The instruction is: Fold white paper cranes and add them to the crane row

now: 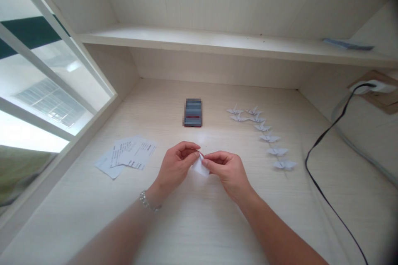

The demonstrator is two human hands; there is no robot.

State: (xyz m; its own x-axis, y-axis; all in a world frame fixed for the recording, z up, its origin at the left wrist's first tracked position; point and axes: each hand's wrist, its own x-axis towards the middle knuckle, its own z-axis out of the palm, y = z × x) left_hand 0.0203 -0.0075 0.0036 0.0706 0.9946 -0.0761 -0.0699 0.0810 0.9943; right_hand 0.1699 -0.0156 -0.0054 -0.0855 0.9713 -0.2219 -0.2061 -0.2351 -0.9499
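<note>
Between my two hands, just above the desk, is a small piece of folded white paper [200,168]. My left hand [178,165] pinches its upper left edge between thumb and fingers; a silver bracelet circles that wrist. On the other side, my right hand [226,170] is closed on the paper's right edge, thumb on top. The fingertips of both hands nearly meet at the paper's peak and hide part of it. Several folded white paper cranes [270,138] stand in a curved line to the right. Loose printed paper sheets [137,152] lie fanned out at the left.
Behind my hands lies a dark, blurred-out rectangular phone-like object [193,112]. A shelf [199,40] spans the back, with a flat bluish item [348,44] on its right end. A black cable [320,138] runs from the wall socket [377,87] down the right side.
</note>
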